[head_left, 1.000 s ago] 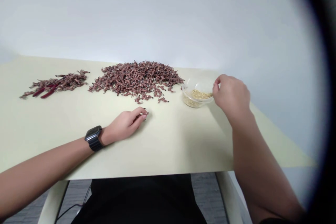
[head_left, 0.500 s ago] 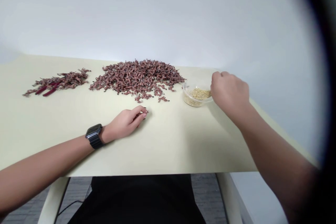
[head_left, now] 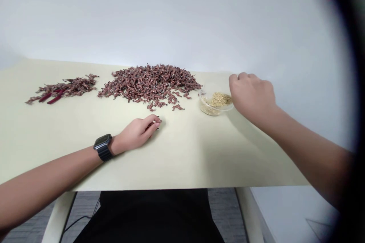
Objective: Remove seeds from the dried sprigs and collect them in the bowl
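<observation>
**One brown piece [head_left: 160, 121] in hand, hundreds more on the table [head_left: 176, 155]**

At the far left of your table lies a small heap [head_left: 78, 86] of reddish-brown pieces. Two red handles [head_left: 54, 100] stick out of it toward you; the tool's head is hidden, so pliers or cutters cannot be told apart.

Next comes your left forearm [head_left: 57, 171], a dark smartwatch [head_left: 103, 147] at the wrist. Your left hand [head_left: 136, 133] rests on the table, thumb and forefinger pinching the brown piece, whose tip pokes out past the nails. Beyond that hand spreads the large heap [head_left: 151, 81], with loose pieces [head_left: 178, 107] strewn before its front edge.

Just beside its right end stands a clear round bowl [head_left: 218, 111], partly filled with golden bits [head_left: 221, 100] that bank up toward the right. Your right hand [head_left: 252, 97] is at the bowl's right rim, back uppermost, fingers curled; the fingertips are hidden, so whether they grip anything cannot be told.

As for progress, the pinched piece looks unfinished, and plenty of golden bits remain. The pieces are too small to show which heap is done: if the small one is, most of the work is left; if the large one, little is.
</observation>
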Demonstrator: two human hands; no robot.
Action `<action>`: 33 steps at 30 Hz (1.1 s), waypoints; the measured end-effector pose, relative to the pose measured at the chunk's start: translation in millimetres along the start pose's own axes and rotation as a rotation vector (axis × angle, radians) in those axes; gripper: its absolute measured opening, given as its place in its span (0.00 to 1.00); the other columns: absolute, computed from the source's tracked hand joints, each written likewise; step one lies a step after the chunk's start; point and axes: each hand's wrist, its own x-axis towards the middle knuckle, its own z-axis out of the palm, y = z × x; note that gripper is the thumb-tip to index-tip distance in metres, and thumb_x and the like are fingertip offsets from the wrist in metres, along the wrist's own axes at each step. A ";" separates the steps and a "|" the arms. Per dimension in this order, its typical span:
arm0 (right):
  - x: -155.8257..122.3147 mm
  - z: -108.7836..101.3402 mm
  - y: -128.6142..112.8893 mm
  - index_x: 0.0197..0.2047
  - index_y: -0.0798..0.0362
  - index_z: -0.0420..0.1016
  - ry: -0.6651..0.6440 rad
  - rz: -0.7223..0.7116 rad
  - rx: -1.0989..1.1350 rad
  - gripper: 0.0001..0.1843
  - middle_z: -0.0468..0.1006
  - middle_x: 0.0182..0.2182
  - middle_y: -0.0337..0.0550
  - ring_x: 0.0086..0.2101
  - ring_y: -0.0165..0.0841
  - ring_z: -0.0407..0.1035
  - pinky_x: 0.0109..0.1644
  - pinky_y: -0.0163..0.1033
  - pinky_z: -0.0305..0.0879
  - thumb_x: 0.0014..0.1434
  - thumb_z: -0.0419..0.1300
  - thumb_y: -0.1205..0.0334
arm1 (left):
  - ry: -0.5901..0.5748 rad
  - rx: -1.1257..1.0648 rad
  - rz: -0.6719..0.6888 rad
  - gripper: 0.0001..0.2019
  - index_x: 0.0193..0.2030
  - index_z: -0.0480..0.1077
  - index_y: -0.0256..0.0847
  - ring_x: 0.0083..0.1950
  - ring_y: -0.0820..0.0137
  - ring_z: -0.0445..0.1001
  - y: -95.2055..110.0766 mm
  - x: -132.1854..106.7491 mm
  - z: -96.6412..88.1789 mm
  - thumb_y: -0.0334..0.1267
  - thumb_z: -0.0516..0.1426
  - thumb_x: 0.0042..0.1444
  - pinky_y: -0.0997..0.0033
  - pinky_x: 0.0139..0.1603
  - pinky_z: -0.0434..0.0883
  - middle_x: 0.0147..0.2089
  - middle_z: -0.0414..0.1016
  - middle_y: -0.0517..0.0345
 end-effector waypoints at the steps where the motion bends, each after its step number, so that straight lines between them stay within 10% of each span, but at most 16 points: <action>1: 0.2 -1.1 -0.2 0.47 0.59 0.69 0.001 -0.009 -0.011 0.13 0.73 0.38 0.55 0.39 0.41 0.68 0.34 0.40 0.50 0.63 0.48 0.78 | 0.000 0.001 -0.001 0.15 0.53 0.68 0.44 0.30 0.69 0.71 -0.3 0.2 0.2 0.48 0.47 0.74 0.71 0.35 0.65 0.31 0.75 0.61; 17: 11.4 -9.7 -41.3 0.47 0.63 0.75 -0.023 -0.134 0.151 0.15 0.75 0.41 0.64 0.44 0.49 0.70 0.42 0.48 0.62 0.69 0.48 0.74 | 0.004 0.003 0.023 0.14 0.53 0.69 0.44 0.30 0.69 0.71 -1.8 0.7 1.5 0.48 0.47 0.74 0.71 0.34 0.65 0.32 0.76 0.60; 33: 1.3 -21.6 -75.5 0.48 0.66 0.75 -0.040 -0.291 -0.094 0.19 0.75 0.40 0.61 0.39 0.44 0.68 0.32 0.41 0.52 0.64 0.45 0.80 | -0.009 0.001 0.026 0.14 0.53 0.68 0.44 0.31 0.70 0.73 1.3 1.3 1.5 0.48 0.47 0.74 0.71 0.35 0.66 0.35 0.78 0.58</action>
